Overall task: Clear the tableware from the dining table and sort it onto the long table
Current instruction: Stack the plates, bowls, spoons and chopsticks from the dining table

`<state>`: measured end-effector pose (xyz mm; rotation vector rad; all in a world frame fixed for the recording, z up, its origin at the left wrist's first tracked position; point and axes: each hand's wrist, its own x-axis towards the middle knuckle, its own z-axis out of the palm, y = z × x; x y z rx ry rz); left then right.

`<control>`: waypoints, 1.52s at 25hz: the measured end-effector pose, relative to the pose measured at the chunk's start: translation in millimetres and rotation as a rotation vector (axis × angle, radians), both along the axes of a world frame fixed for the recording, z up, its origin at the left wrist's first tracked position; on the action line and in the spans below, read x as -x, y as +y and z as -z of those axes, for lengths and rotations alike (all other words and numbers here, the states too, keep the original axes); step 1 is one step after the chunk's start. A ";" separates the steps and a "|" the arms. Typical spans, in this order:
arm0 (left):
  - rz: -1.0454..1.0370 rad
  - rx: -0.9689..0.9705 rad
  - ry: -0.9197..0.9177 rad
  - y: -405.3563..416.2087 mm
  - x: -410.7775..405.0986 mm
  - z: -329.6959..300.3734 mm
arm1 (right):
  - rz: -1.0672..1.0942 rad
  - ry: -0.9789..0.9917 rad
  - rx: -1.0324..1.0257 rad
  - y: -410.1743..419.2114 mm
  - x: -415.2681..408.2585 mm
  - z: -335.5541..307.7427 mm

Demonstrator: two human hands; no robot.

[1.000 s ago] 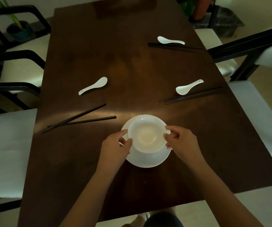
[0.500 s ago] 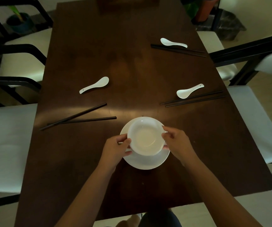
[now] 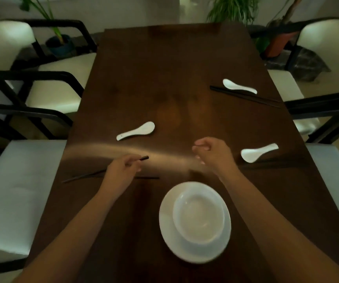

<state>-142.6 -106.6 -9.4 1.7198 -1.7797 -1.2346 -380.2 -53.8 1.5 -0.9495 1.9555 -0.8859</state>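
Note:
A white bowl [image 3: 198, 217] sits in a white plate [image 3: 169, 235] on the dark dining table [image 3: 164, 68], near its front edge. My left hand [image 3: 121, 170] is closed on a black chopstick [image 3: 144, 158] at the left; its partner [image 3: 150, 177] lies flat beside it. My right hand [image 3: 213, 154] hovers above the table with fingers loosely curled and nothing in it, left of a white spoon [image 3: 258, 152]. Dark chopsticks [image 3: 276, 164] lie just below that spoon. Another spoon [image 3: 137, 130] lies mid-left. A third spoon [image 3: 239, 86] and chopstick pair [image 3: 246, 97] lie far right.
White-cushioned chairs with black frames flank the table, on the left [image 3: 15, 193] and on the right [image 3: 335, 180]. Potted plants [image 3: 60, 41] stand beyond the far end.
Both hands have let go of the bowl, which now rests in the plate. The left hand moved to the left chopsticks and took hold of one; the right hand moved toward the right spoon.

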 end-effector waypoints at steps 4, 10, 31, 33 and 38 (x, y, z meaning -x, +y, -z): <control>0.053 0.251 -0.282 -99.5 0.0 23.0 | -0.124 0.012 -0.022 -119.6 -31.1 27.5; 0.250 0.157 -0.603 -151.4 3.9 72.4 | -0.195 0.093 -0.155 -185.0 -57.0 80.7; -0.164 -0.566 0.493 -29.2 157.9 -3.5 | -0.531 0.386 0.038 -72.0 161.0 7.9; -0.200 -0.605 0.529 -16.8 178.5 -1.3 | -0.718 0.578 -0.067 -36.5 202.0 12.7; -0.235 -0.655 0.541 7.4 211.9 6.7 | -0.864 0.684 -0.193 0.3 221.9 40.1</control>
